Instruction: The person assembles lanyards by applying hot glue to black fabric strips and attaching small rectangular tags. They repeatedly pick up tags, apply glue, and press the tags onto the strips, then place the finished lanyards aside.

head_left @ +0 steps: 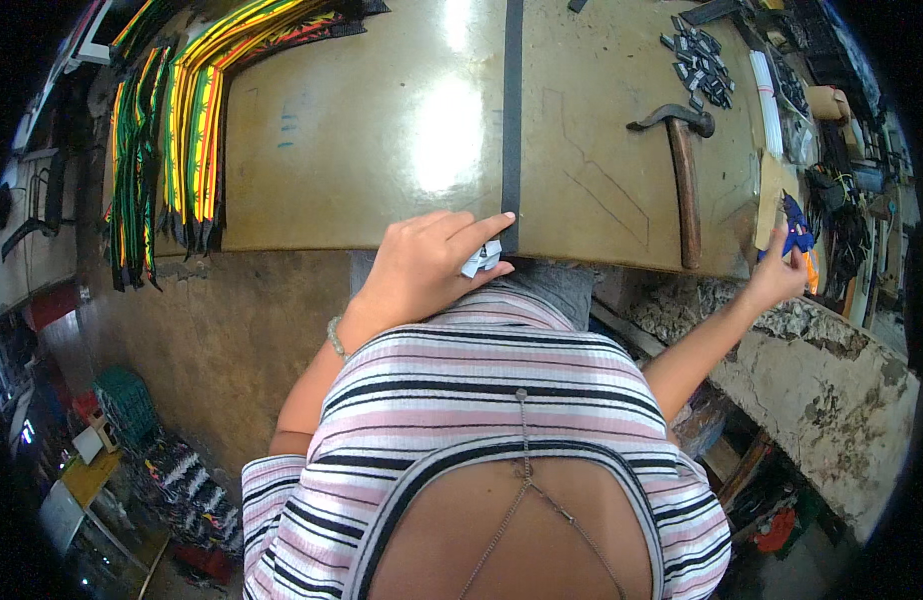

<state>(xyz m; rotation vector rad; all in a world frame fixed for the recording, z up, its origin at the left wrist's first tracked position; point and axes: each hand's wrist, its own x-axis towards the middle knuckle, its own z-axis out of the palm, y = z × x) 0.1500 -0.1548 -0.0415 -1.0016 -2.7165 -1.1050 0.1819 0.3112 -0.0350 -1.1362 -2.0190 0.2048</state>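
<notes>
Near the front edge of the table, my left hand pinches a small bunch of folded white labels between its thumb and curled fingers. Its index fingertip rests on a long flat black strap, which runs away from me across the tabletop. Out at the far right, my right hand has its fingers closed round a small dark blue tool. That tool's exact kind is unclear, since the fingers partly cover it. Something orange shows just below it.
A claw hammer lies right of the strap. Beyond it is a pile of small dark metal clips. Bundles of yellow, green and red patterned straps hang over the table's left side. Rough concrete stands at lower right.
</notes>
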